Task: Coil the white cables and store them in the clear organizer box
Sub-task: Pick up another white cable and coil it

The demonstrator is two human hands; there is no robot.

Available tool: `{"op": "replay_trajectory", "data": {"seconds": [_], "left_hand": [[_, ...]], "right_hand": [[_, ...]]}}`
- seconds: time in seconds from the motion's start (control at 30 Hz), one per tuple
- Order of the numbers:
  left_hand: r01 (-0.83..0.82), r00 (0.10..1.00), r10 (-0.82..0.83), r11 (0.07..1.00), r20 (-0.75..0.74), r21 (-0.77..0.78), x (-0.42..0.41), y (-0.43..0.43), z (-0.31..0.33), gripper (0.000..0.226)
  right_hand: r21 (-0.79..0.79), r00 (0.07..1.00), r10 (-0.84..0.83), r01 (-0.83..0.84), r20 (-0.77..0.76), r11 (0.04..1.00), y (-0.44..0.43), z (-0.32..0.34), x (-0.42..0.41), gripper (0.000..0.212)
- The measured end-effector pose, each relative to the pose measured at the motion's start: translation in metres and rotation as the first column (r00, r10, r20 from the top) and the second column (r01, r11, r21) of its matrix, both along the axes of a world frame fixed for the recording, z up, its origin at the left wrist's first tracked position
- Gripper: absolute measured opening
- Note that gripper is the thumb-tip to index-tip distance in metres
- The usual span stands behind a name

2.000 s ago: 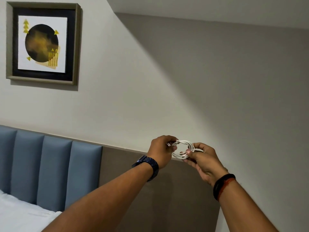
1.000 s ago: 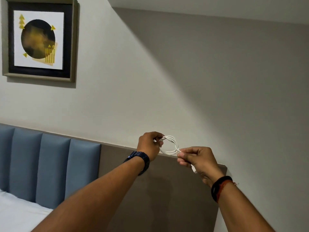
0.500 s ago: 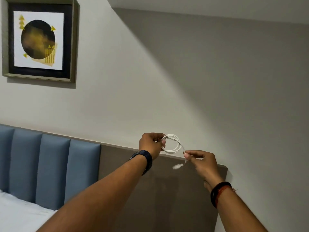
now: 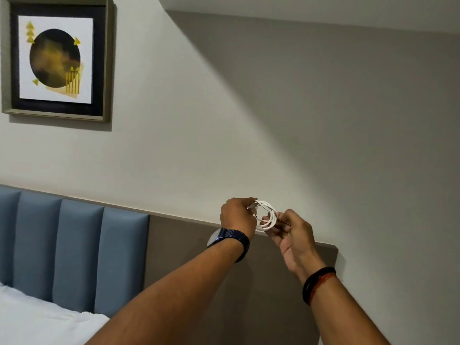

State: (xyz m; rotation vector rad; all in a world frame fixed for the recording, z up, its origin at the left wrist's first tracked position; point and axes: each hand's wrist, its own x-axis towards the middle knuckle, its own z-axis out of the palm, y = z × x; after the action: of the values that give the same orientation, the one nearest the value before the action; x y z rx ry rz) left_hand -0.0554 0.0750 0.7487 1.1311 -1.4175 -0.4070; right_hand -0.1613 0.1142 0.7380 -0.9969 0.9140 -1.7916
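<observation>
Head view: cable coil held in the air, both hands.
Left hand and right hand each keep a closed grip on the white cable, raised before the wall. Judged light, springy, slippery; pinch across all loops. Box unseen.

A framed picture hangs high on the pale wall at the upper left: a dark frame with a grey outer border, a white print inside it, and on the print a dark round shape with golden smudges, small yellow triangles and a patch of yellow bars. Below it a blue padded headboard of upright panels runs along the wall and meets a plain brown panel on its right. White bedding fills the lower left corner, just under the headboard.
</observation>
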Motion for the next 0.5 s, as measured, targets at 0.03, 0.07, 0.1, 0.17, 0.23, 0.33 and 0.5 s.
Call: {"op": "replay_trajectory", "data": {"seconds": [0.03,0.07,0.1,0.17,0.23,0.33,0.5], "left_hand": [[-0.018,1.000,0.019,1.000,0.019,-0.008,0.000,0.000,0.001,0.028],[-0.027,0.999,0.027,1.000,0.028,-0.014,-0.001,0.000,0.003,0.028],[-0.022,0.999,0.023,1.000,0.028,-0.019,-0.001,0.000,0.004,0.027],[0.006,1.000,-0.006,1.000,0.022,-0.026,-0.001,0.000,0.004,0.022],[0.038,0.999,-0.037,0.999,0.030,-0.022,0.001,-0.001,0.003,0.018],[0.103,0.995,-0.103,0.995,0.008,0.007,0.004,-0.003,0.000,0.018],[0.237,0.971,-0.237,0.970,-0.017,0.045,0.011,-0.008,-0.002,0.024]], "right_hand": [[-0.026,1.000,0.027,-0.027,0.012,0.999,0.001,0.001,0.001,0.016],[-0.045,0.999,0.013,-0.015,-0.035,0.999,0.002,0.001,0.002,0.014],[-0.057,0.993,-0.030,0.024,-0.110,0.998,0.003,0.001,0.003,0.010],[-0.067,0.969,-0.121,0.108,-0.217,0.992,0.003,0.001,0.004,0.013],[-0.069,0.961,-0.137,0.124,-0.242,0.990,0.002,0.001,0.003,0.020],[-0.067,0.950,-0.127,0.112,-0.287,0.991,0.000,0.002,-0.001,0.014],[0.083,0.898,-0.063,0.110,-0.435,0.990,-0.004,0.002,-0.010,0.015]]}}
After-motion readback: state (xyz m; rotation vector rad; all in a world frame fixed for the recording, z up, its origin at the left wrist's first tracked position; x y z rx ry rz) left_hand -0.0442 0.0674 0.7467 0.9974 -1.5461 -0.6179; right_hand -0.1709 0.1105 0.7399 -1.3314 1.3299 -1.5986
